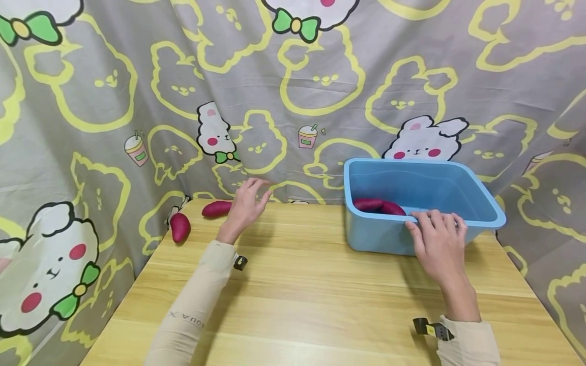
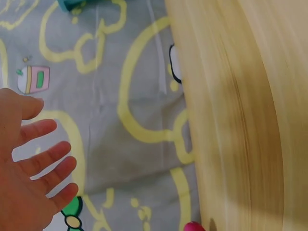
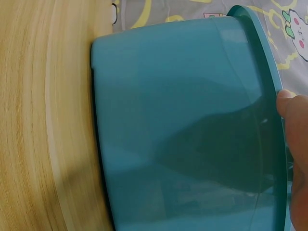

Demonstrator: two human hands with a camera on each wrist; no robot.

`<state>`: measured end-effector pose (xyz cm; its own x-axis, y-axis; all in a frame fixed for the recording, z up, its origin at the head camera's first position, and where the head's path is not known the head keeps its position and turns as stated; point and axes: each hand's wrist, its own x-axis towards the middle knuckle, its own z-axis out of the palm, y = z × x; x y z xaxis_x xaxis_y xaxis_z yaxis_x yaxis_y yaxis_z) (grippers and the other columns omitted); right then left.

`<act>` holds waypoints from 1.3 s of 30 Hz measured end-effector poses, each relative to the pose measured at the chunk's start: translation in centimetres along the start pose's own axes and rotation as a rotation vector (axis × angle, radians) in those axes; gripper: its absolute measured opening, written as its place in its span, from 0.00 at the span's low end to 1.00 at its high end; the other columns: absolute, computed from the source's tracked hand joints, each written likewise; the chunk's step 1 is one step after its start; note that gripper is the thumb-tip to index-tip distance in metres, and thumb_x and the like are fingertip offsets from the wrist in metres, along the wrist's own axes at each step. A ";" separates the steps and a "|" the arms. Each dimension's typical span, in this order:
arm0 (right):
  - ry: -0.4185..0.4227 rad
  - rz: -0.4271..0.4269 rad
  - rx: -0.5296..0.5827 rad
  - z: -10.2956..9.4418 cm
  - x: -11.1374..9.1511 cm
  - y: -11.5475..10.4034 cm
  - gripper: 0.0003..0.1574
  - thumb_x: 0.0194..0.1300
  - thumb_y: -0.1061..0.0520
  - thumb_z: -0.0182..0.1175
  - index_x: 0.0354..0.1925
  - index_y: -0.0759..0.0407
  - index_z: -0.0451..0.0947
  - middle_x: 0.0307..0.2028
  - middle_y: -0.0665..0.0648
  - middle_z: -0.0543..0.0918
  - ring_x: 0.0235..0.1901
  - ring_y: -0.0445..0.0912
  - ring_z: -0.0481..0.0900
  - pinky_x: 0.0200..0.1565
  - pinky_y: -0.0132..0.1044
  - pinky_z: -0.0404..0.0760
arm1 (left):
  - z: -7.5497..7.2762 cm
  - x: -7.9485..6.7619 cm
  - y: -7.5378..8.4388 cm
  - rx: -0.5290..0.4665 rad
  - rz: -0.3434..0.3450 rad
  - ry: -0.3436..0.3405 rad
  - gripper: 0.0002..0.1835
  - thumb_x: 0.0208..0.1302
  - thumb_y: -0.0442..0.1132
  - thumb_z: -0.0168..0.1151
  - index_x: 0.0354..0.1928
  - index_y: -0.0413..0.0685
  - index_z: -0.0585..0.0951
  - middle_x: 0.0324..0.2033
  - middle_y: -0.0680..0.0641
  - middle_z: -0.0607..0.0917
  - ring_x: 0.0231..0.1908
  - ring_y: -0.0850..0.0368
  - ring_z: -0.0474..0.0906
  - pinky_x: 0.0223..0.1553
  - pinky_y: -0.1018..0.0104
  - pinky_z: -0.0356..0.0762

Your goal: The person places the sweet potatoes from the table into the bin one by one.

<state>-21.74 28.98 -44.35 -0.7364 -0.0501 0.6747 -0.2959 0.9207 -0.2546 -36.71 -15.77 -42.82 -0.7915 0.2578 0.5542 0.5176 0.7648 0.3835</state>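
While R hand (image 1: 439, 244) pinches the near rim of the bin (image 1: 377, 235), prob. to steady it by far R corner of desk (image 1: 297, 305), L hand (image 1: 247, 204) hovers empty nr the far edge, fingers spread. 2+ tubers (image 1: 392, 208) lie in bin; 2 loose ones (image 1: 180, 227) nr far L corner.

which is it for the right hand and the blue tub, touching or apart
Touching: the head view shows the right hand gripping the near rim of the blue tub.
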 end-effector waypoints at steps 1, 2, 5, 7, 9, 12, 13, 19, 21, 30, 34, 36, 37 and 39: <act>0.000 0.002 -0.001 0.0 0.0 0.0 0.19 0.75 0.51 0.59 0.56 0.62 0.79 0.48 0.67 0.78 0.56 0.66 0.67 0.68 0.68 0.47 | 0.0 0.0 -0.2 0.001 -0.007 -0.005 0.15 0.72 0.42 0.64 0.56 0.45 0.84 0.56 0.42 0.81 0.58 0.41 0.75 0.59 0.42 0.70; 0.000 0.004 -0.002 -0.1 0.0 0.1 0.19 0.75 0.51 0.59 0.56 0.62 0.79 0.48 0.67 0.78 0.56 0.66 0.67 0.68 0.68 0.47 | -0.1 0.1 -0.4 0.002 -0.013 -0.009 0.15 0.72 0.42 0.64 0.56 0.45 0.83 0.56 0.41 0.81 0.58 0.41 0.75 0.59 0.42 0.70; 0.002 0.006 -0.006 -0.1 -0.1 0.1 0.19 0.75 0.52 0.60 0.56 0.62 0.79 0.48 0.68 0.78 0.56 0.66 0.67 0.68 0.69 0.47 | -0.3 0.2 -0.9 0.008 -0.029 -0.017 0.16 0.73 0.44 0.63 0.57 0.44 0.83 0.58 0.41 0.80 0.58 0.40 0.74 0.59 0.42 0.69; 0.000 0.004 -0.005 -0.1 -0.2 0.1 0.19 0.74 0.52 0.60 0.56 0.62 0.79 0.48 0.68 0.78 0.56 0.66 0.67 0.68 0.69 0.47 | -0.5 0.3 -1.3 0.018 -0.043 -0.020 0.17 0.74 0.44 0.62 0.57 0.44 0.83 0.58 0.41 0.80 0.58 0.39 0.73 0.59 0.41 0.68; -0.001 0.001 -0.005 -0.1 -0.2 0.1 0.19 0.74 0.52 0.61 0.56 0.62 0.79 0.49 0.68 0.78 0.56 0.66 0.67 0.68 0.69 0.48 | -0.7 0.3 -1.8 0.028 -0.060 -0.026 0.17 0.74 0.45 0.61 0.58 0.44 0.82 0.59 0.40 0.79 0.60 0.39 0.72 0.60 0.41 0.67; -0.001 -0.001 -0.004 -0.2 -0.2 0.1 0.20 0.74 0.52 0.61 0.57 0.62 0.79 0.49 0.68 0.78 0.56 0.66 0.67 0.68 0.69 0.48 | -1.0 0.5 -2.5 0.044 -0.092 -0.038 0.18 0.74 0.45 0.62 0.59 0.44 0.82 0.60 0.39 0.78 0.61 0.37 0.71 0.61 0.40 0.67; 0.001 -0.002 -0.005 -0.2 -0.1 0.1 0.20 0.74 0.52 0.60 0.57 0.62 0.79 0.49 0.68 0.78 0.56 0.66 0.67 0.68 0.69 0.48 | -1.1 0.5 -2.8 0.048 -0.101 -0.043 0.18 0.74 0.44 0.62 0.59 0.44 0.82 0.61 0.38 0.78 0.61 0.37 0.71 0.61 0.39 0.67; -0.003 -0.009 -0.008 -0.2 0.2 0.0 0.20 0.75 0.51 0.59 0.57 0.62 0.79 0.49 0.67 0.78 0.56 0.65 0.67 0.69 0.68 0.48 | -2.0 0.4 -4.7 0.078 -0.174 -0.095 0.20 0.75 0.45 0.59 0.62 0.42 0.80 0.64 0.36 0.74 0.64 0.34 0.68 0.65 0.35 0.61; -0.006 -0.007 -0.008 -0.2 0.3 0.0 0.20 0.75 0.51 0.59 0.57 0.62 0.79 0.49 0.67 0.78 0.56 0.65 0.67 0.69 0.67 0.48 | -2.2 0.1 -5.4 0.101 -0.197 -0.120 0.21 0.76 0.46 0.58 0.63 0.42 0.79 0.65 0.35 0.73 0.65 0.33 0.67 0.66 0.33 0.59; -0.002 0.001 0.000 0.2 0.1 0.0 0.19 0.74 0.51 0.60 0.57 0.61 0.79 0.49 0.67 0.78 0.56 0.66 0.67 0.69 0.69 0.47 | -2.5 -1.5 -8.9 0.133 -0.268 -0.189 0.25 0.75 0.46 0.59 0.67 0.41 0.75 0.68 0.32 0.69 0.67 0.29 0.62 0.66 0.30 0.55; 0.004 0.000 0.000 0.2 0.0 0.1 0.19 0.74 0.52 0.60 0.57 0.61 0.79 0.49 0.67 0.78 0.57 0.66 0.67 0.69 0.68 0.47 | -2.8 -2.1 -10.2 0.141 -0.302 -0.212 0.28 0.74 0.48 0.61 0.70 0.43 0.74 0.71 0.30 0.65 0.70 0.29 0.59 0.65 0.29 0.54; 0.006 -0.002 0.000 0.2 0.0 0.1 0.19 0.74 0.52 0.60 0.57 0.61 0.79 0.49 0.67 0.78 0.57 0.66 0.67 0.69 0.68 0.47 | -2.9 -2.4 -10.7 0.139 -0.320 -0.232 0.29 0.73 0.48 0.62 0.71 0.44 0.73 0.72 0.30 0.64 0.70 0.28 0.58 0.65 0.28 0.54; 0.007 -0.003 0.000 0.2 0.0 0.1 0.19 0.74 0.52 0.60 0.56 0.61 0.79 0.49 0.67 0.78 0.57 0.66 0.67 0.69 0.68 0.47 | -3.0 -2.5 -10.9 0.140 -0.324 -0.245 0.30 0.73 0.48 0.63 0.72 0.43 0.72 0.72 0.29 0.63 0.70 0.27 0.58 0.65 0.28 0.54; 0.008 -0.005 0.000 0.2 0.0 0.1 0.19 0.74 0.52 0.60 0.56 0.60 0.79 0.48 0.66 0.78 0.57 0.65 0.67 0.68 0.68 0.47 | -3.1 -2.7 -11.1 0.142 -0.333 -0.273 0.31 0.73 0.48 0.63 0.73 0.43 0.70 0.71 0.28 0.63 0.70 0.26 0.58 0.64 0.27 0.55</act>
<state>-21.82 28.98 -44.50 -0.7302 -0.0514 0.6813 -0.2993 0.9204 -0.2514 -39.32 -26.84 -46.29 -0.9739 0.1156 0.1953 0.1856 0.9011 0.3919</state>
